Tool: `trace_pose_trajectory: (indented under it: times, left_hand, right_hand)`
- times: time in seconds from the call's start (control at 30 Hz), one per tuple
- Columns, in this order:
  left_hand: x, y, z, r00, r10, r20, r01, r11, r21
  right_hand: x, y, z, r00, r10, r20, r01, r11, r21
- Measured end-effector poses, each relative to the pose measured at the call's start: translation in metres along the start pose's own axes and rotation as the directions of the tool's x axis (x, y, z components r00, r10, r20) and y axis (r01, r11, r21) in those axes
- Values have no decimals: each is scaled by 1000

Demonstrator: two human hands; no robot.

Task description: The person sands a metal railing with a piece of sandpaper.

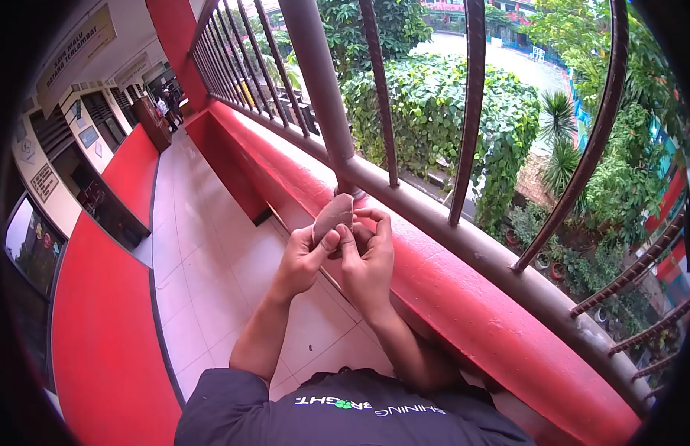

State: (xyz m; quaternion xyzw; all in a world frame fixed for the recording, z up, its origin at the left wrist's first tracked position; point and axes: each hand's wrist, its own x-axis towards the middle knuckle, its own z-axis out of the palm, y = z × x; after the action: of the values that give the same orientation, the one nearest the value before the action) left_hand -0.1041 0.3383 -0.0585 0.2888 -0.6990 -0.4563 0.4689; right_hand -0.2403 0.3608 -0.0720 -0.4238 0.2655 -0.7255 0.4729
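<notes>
A small, flat, brownish-pink piece with a rounded outer edge and a paler rim stands upright between my two hands. I cannot make out its material. My left hand pinches it from the left, its thumb pressed against the near face. On the other side, my right hand grips the lower right part with its thumb, the fingers curled behind. Both thumbs meet near the bottom of the piece, so its lower part is hidden.
Just beyond my hands runs a red ledge topped by a metal railing with upright bars. Plants grow outside. To the left lie a tiled corridor floor and a red wall; people stand far down the corridor.
</notes>
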Motion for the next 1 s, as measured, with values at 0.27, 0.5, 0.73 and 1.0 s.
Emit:
trace_pose_trajectory:
  times: [0.27,0.5,0.73,1.0]
  left_hand:
    - [110,132,-60,484,867,-118,-296,289,910]
    - [186,170,-79,671,275,688,-305,-744,594]
    - [183,145,-100,591,277,758,-261,-823,505]
    - [196,126,-97,450,169,877,-495,-770,402]
  right_hand:
    - [-35,-47,-34,916,-372,149,398,810,-430]
    - [-29,-68,-54,956,-265,124,286,757,-587]
    - [-23,-62,-52,942,-284,178,331,708,-623]
    - [12,-83,-3,807,-582,97,522,628,-578]
